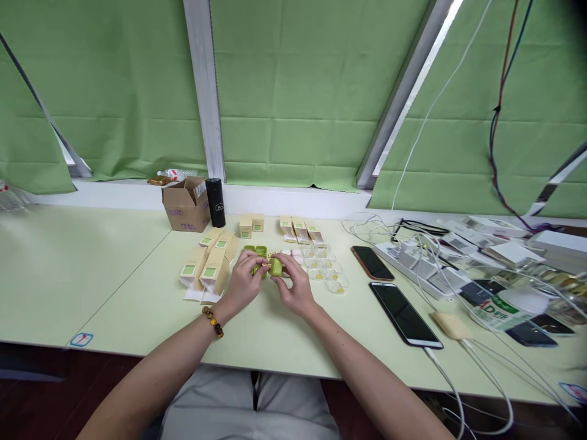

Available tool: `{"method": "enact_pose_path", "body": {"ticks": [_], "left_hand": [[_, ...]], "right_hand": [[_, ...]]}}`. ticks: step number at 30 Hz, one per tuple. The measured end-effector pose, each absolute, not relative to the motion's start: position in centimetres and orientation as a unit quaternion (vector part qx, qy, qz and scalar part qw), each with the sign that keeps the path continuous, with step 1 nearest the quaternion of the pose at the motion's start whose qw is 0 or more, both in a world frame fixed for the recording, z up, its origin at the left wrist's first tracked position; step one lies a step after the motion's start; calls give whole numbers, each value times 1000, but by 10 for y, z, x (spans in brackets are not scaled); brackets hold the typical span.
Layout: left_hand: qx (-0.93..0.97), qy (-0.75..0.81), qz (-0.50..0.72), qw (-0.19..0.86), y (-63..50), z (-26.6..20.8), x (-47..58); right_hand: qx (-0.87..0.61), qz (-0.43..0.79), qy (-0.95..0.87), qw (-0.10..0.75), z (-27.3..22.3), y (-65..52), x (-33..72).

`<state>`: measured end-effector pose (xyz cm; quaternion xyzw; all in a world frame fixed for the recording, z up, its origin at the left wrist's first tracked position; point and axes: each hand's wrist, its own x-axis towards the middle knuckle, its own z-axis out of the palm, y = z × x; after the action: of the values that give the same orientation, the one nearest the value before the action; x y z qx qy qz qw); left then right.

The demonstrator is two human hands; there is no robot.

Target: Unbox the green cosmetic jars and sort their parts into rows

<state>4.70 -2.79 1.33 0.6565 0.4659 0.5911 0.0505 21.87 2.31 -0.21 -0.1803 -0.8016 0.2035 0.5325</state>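
Observation:
My right hand (297, 287) grips a small, glossy green case (276, 267) with rounded corners, held just above the table. Close against its left side, my left hand (247, 278) pinches a small yellowish piece (266, 264), too tiny to identify. Behind my left fingers sit several similar green cases (261, 250), partly hidden. To the right of my right hand, clear plastic trays (317, 264) with small yellow items are set out in rows. Cream boxes with green labels (214, 272) lie left of my left hand, several with flaps open.
Small cream boxes (246, 227) and more open boxes (300, 230) stand farther back. A cardboard box (186, 208) and a black bottle (215, 203) are by the wall. On the right lie phones (405, 315), a power strip (415, 269), tangled cables and a white bottle (516, 305).

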Motion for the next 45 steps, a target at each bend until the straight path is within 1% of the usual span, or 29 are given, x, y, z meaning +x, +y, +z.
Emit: {"method": "enact_pose_path", "body": {"ticks": [9,15,23,25,29,35,38,42,45], "left_hand": [[654,475,585,70,-28,14,47],[651,468,588,103,-30,17,47],[649,471,593,74,-31,15,49],[662,471,581,58,-32,17,48],[679,473,561,37,-32,20,46],[700,461,541,64,-25,14,45],[708,456,536,71,-24,12,46],[705,458,537,78,-25,13,47],[702,454,542,84,-26,16,48]], "right_hand": [[-171,202,-815,515,-6,27,219],[-173,247,-815,495,-6,27,221],[-175,337,-762,524,10,18,221],[-191,324,-756,536,11,20,221],[-219,259,-763,550,5,27,222],[-208,157,-809,527,-5,28,221],[-189,110,-815,537,-3,26,221],[-176,94,-809,552,4,24,222],[-171,89,-814,548,7,23,224]]}}
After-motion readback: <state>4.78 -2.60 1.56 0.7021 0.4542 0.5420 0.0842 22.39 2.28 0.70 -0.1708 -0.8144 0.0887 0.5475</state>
